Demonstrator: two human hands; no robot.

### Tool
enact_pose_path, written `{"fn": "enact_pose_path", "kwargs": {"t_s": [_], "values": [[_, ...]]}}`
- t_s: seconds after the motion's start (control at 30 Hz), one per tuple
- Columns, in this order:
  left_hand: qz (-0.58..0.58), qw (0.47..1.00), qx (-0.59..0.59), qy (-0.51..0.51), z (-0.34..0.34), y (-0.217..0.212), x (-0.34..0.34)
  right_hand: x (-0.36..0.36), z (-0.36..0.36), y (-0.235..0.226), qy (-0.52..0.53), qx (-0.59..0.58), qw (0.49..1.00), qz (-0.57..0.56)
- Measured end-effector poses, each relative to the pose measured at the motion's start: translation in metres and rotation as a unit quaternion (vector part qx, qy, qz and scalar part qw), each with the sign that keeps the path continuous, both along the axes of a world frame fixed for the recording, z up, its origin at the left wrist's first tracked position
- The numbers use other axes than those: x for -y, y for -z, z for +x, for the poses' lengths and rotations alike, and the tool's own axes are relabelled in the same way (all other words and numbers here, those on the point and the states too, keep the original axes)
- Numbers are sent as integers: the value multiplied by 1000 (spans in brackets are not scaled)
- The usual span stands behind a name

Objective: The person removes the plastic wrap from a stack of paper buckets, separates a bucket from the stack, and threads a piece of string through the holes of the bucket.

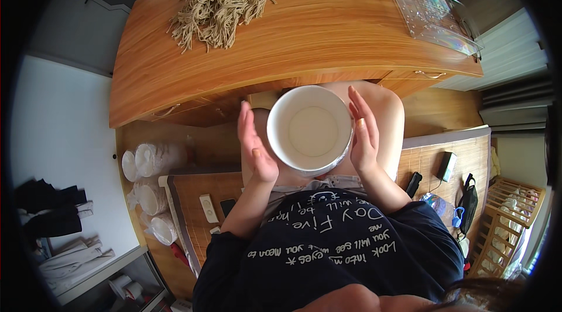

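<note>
A white round paper tub (311,130) with its mouth upward sits between my thighs, just in front of the desk. Clear plastic film shows along its lower outer side. My left hand (256,147) is held upright to the left of the tub, fingers stretched out, with a gap between fingers and rim. On the other side, my right hand (364,130) has its fingers extended close along the tub's right wall; whether they touch it I cannot tell. Only the tub's pale bottom shows inside. A tangled heap of beige noodle-like strands (225,4) lies at the desk's far left.
Across the front stands a wooden desk (316,36) with drawers. A clear plastic tray (436,16) rests at its right end. Wrapped stacks of white tubs (155,159) stand on the floor at left. A power strip (208,208) and a small box (447,165) lie beside me.
</note>
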State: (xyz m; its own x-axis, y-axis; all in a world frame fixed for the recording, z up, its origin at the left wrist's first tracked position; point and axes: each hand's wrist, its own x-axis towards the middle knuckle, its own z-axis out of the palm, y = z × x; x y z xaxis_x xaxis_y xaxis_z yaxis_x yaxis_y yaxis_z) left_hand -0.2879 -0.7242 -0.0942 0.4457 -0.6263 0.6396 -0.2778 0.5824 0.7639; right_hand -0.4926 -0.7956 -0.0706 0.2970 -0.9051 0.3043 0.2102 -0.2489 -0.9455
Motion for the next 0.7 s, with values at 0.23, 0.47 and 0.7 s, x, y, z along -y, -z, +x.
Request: {"fn": "enact_pose_path", "kwargs": {"t_s": [0.23, 0.47, 0.7], "values": [[24, 981, -140, 129, -15, 10, 5, 1, 9, 24, -23, -21, 998, -55], [50, 951, -270, 140, -30, 42, 3, -7, 16, 68, -20, 85, 996, 18], [260, 919, -209, 209, -15, 97, -4, -4, 8, 101, -26, 87, 993, 80]]}}
